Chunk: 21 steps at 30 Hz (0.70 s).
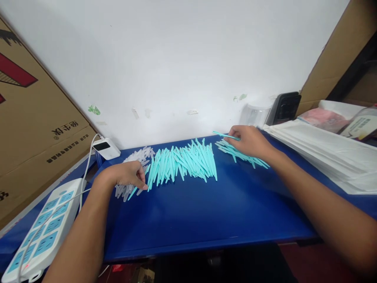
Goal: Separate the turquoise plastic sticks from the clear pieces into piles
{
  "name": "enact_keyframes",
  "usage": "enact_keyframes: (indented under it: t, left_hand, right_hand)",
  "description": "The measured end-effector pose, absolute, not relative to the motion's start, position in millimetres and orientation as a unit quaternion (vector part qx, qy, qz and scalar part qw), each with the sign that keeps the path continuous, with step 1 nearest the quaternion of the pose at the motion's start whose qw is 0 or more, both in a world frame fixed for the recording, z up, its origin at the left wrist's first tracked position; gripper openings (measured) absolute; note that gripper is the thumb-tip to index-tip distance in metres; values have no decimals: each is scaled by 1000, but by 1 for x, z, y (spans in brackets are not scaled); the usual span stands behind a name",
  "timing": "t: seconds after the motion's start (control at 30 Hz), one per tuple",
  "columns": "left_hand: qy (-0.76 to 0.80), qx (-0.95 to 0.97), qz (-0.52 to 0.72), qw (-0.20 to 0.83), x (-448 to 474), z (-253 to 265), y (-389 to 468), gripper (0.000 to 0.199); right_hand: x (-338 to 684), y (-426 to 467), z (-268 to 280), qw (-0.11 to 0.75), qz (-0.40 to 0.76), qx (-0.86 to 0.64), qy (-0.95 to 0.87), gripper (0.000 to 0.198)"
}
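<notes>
Slim teal plastic sticks, shaped like eyebrow razors, lie side by side in a wide pile at the middle of the blue table. My right hand pinches one teal stick, its free end pointing left. Below that hand a smaller heap of teal sticks fans out. On the left, my left hand is closed, fingertips together at the left edge of the wide pile; what they grip is hidden. Around and under it are clear plastic pieces, like caps, and a teal stick partly covered by the hand.
A white power strip with cables lies at the left, near a small white device with a dark screen. A cardboard box stands behind them. White sheets are stacked at right, beside a clear container against the wall.
</notes>
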<state>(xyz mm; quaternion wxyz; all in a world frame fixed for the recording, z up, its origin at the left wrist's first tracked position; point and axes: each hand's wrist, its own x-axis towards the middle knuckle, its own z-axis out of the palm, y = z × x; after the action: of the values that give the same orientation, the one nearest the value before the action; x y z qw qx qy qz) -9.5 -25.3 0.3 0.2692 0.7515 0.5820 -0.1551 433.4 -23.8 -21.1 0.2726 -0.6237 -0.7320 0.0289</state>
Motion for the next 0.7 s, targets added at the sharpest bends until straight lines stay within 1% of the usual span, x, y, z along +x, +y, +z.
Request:
enact_keyframes:
  t: [0.1,0.17,0.3,0.37,0.43,0.5,0.57,0.63,0.7]
  left_hand:
    - [589,741,-166,278,-9,2,-26,39]
    - [576,753,-141,286,-8,4,-25,40]
    - [524,780,7,343,-1,7,-24,42]
    - [507,773,77,373,6,6,-24,42]
    - [487,769,135,392,15,2,-25,42]
    - [469,764,184,402,25,-3,-26,41]
    - [460,762,208,406,35,-8,-27,43]
    - [457,761,217,405,44,-12,-30,46]
    - [443,761,235,412,53,-15,-34,47]
  right_hand:
    - [430,-25,-21,287,48,-616,-732,24]
    - [428,-27,-19,307,96,-604,-729,30]
    - [422,-34,-14,327,267,-538,-730,46]
    - [419,-37,-13,320,308,-512,-735,52]
    - [415,-38,-14,311,329,-506,-734,50]
    - [411,-39,-17,303,353,-509,-725,43]
    - [406,-41,-19,304,382,-497,-717,38]
    - [401,-43,-22,308,406,-465,-724,37]
    - [396,-47,-24,309,425,-428,-736,31]
